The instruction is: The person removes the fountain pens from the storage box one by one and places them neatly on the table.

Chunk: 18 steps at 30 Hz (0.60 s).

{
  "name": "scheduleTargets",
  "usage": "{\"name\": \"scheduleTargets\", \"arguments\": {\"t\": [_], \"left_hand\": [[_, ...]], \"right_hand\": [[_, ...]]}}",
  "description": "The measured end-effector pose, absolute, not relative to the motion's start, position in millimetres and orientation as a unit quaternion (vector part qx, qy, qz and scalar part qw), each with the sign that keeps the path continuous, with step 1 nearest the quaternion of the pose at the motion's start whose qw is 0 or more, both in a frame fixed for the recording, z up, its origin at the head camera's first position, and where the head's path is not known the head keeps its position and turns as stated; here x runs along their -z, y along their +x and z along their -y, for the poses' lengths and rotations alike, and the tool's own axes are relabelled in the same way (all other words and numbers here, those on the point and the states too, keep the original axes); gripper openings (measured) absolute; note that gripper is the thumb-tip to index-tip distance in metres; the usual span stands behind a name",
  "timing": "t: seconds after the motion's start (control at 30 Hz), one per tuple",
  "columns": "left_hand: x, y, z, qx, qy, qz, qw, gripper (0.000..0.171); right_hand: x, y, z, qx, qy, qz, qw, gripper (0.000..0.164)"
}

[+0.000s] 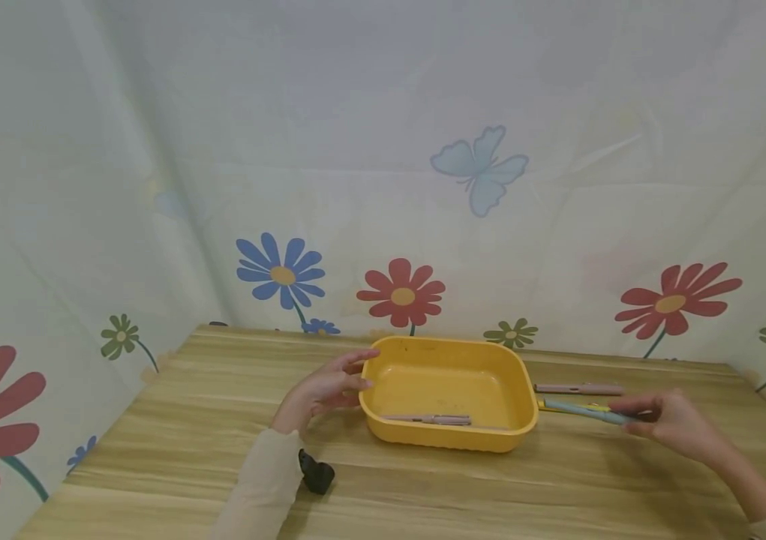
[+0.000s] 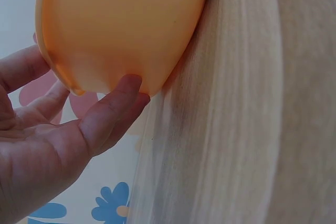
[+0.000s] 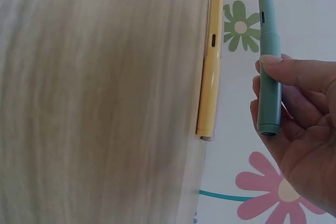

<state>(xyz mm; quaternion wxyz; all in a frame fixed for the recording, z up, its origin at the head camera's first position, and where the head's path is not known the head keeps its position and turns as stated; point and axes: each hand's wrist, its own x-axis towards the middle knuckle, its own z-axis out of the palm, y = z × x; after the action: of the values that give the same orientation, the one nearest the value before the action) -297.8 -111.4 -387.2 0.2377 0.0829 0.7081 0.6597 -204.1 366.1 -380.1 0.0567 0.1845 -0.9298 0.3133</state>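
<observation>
A yellow plastic tray [image 1: 450, 435] stands on the table, with a pinkish pen [image 1: 446, 420] lying inside along its near wall. My left hand [image 1: 331, 386] is at the tray's left end. Its spread, nearly straight fingers touch the rim and outer wall in the left wrist view. To the right of the tray, my right hand [image 1: 673, 424] pinches a blue-green pen [image 3: 269, 85] between thumb and fingers, the pen's far end pointing toward the tray. Just behind it a yellow pen [image 3: 210, 77] rests on the table. Farther back lies another pinkish pen [image 1: 581, 389].
The wood-grained table [image 1: 173, 450] ends at the back against a pale hanging cloth [image 1: 328, 180] printed with flowers and a butterfly. A small black object [image 1: 317, 472] is at the left sleeve cuff.
</observation>
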Motion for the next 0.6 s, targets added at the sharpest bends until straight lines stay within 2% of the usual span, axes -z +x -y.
{"name": "scheduleTargets", "arguments": {"t": [0.33,0.6], "left_hand": [[388.1,-299.4,111.0,-0.661,0.08,-0.708,0.236,0.057],[387.4,-298.3,111.9,-0.659,0.084,-0.708,0.239,0.058]], "right_hand": [[384.4,-210.4,-368.5,-0.29,0.123,0.949,-0.007,0.027],[392.1,-216.9,-369.3,-0.289,0.159,0.944,-0.014,0.025]]}}
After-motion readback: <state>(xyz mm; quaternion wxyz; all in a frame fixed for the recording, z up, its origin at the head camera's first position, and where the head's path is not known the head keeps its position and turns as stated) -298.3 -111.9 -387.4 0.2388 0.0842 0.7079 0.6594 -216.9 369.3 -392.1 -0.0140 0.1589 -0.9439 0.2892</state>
